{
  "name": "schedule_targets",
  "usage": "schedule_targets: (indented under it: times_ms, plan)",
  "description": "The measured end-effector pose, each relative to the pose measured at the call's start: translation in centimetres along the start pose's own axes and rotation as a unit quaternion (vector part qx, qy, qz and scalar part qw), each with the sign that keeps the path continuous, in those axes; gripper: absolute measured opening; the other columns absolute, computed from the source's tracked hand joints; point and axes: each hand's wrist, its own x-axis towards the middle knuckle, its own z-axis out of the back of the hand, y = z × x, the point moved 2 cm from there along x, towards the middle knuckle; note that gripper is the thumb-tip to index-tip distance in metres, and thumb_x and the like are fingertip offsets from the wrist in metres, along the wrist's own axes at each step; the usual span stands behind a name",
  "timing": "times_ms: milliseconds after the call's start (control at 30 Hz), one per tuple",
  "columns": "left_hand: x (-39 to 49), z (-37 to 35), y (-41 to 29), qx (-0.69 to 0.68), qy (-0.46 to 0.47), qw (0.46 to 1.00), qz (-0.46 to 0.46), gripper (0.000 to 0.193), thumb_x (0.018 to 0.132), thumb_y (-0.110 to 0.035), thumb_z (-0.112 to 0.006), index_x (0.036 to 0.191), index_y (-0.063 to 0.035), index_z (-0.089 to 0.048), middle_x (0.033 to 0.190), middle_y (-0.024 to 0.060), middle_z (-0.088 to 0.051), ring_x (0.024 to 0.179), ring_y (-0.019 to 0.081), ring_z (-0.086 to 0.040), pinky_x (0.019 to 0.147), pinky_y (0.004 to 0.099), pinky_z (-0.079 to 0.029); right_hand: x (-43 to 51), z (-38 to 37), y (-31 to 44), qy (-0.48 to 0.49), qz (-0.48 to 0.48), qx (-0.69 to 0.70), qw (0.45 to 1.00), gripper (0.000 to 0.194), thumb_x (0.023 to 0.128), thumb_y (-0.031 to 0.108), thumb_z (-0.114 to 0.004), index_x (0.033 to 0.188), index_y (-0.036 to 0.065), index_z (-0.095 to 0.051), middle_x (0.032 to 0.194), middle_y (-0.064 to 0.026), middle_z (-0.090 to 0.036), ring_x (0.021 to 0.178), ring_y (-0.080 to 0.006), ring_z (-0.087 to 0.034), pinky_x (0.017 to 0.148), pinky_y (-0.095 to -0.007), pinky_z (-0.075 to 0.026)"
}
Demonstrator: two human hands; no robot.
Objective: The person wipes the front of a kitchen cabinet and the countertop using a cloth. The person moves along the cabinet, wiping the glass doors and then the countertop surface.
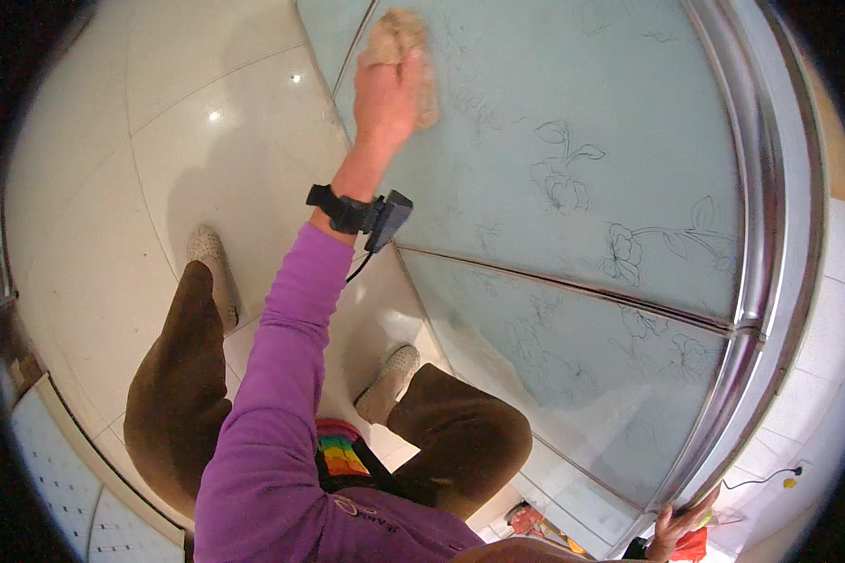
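Note:
My left hand (384, 105), in a purple sleeve, presses a tan cloth (398, 35) against a frosted glass panel (493, 169) near its lower edge. Hand and cloth are slightly blurred. Fine flower line drawings (560, 169) cover the panel. A metal strip (570, 285) parts it from a second frosted panel (535, 352). On that wrist sits a black strap with a small dark device (389, 219) and a cable. At the lower right, my right hand (672, 531) rests by the end of the metal-trimmed edge (746, 211), fingers apart; part of it is cut off.
Pale glossy tiles (77, 211) form the floor. My legs are spread, with one light patterned shoe (211, 274) and another (387, 383) on it. A pale panelled front (63, 478) stands behind at left. A red object (690, 545) and a cable (760, 484) lie near my right hand.

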Motion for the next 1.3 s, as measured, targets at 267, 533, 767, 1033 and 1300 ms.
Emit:
schedule_targets:
  times_ms: [267, 533, 767, 1033, 1300]
  plan:
    - [-0.1, -2.3, -8.5, 0.067, -0.125, 0.963, -0.230, 0.040, 0.092, -0.032, -0.068, 0.119, -0.0019, -0.064, 0.122, 0.0163, -0.056, 0.110, 0.0375, -0.052, 0.091, 0.0466, -0.046, 2.8, 1.3, 0.4, 0.008, -0.005, -0.025, 1.000, 0.108, 0.089, 0.072, -0.053, 0.157, -0.005, -0.019, 0.157, -0.0312, -0.028, 0.143, -0.0463, -0.034, 0.113, -0.0554, -0.030]
    - [4.2, -1.8, 11.2, 0.016, -0.073, 0.993, 0.091, 0.046, 0.099, -0.035, -0.060, 0.125, 0.0034, -0.058, 0.115, 0.0232, -0.064, 0.104, 0.0385, -0.064, 0.091, 0.0482, -0.050, -0.5, 2.1, -3.1, -0.001, -0.051, -0.019, 0.999, 0.106, 0.091, 0.070, -0.052, 0.158, -0.004, -0.015, 0.160, -0.0311, -0.020, 0.148, -0.0468, -0.023, 0.119, -0.0578, -0.022]
    - [5.0, -0.9, 27.1, 0.172, 0.018, 0.969, 0.177, 0.057, 0.101, -0.045, -0.049, 0.123, 0.0061, -0.062, 0.125, 0.0284, -0.061, 0.112, 0.0449, -0.061, 0.099, 0.0486, -0.048, -2.4, 2.8, -2.1, 0.022, -0.024, -0.106, 0.994, 0.096, 0.092, 0.065, -0.047, 0.155, -0.002, -0.020, 0.135, -0.0393, -0.046, 0.101, -0.0456, -0.054, 0.082, -0.0529, -0.045]
    - [2.0, 0.2, 36.8, 0.264, 0.120, 0.898, 0.332, 0.058, 0.100, -0.043, -0.044, 0.124, 0.0061, -0.064, 0.126, 0.0296, -0.062, 0.114, 0.0451, -0.061, 0.103, 0.0473, -0.045, -2.9, 3.4, -3.7, -0.011, 0.030, -0.162, 0.986, 0.061, 0.101, 0.038, -0.040, 0.155, 0.014, -0.027, 0.124, -0.0418, -0.055, 0.083, -0.0404, -0.056, 0.070, -0.0490, -0.041]
    - [4.6, -0.7, 30.1, 0.086, 0.008, 0.940, 0.330, 0.055, 0.097, -0.041, -0.054, 0.120, 0.0078, -0.065, 0.117, 0.0267, -0.068, 0.109, 0.0394, -0.065, 0.095, 0.0435, -0.050, -4.5, 2.9, -6.6, -0.042, 0.034, -0.128, 0.990, 0.079, 0.097, 0.051, -0.046, 0.157, 0.007, -0.020, 0.144, -0.0360, -0.036, 0.119, -0.0442, -0.037, 0.097, -0.0543, -0.029]
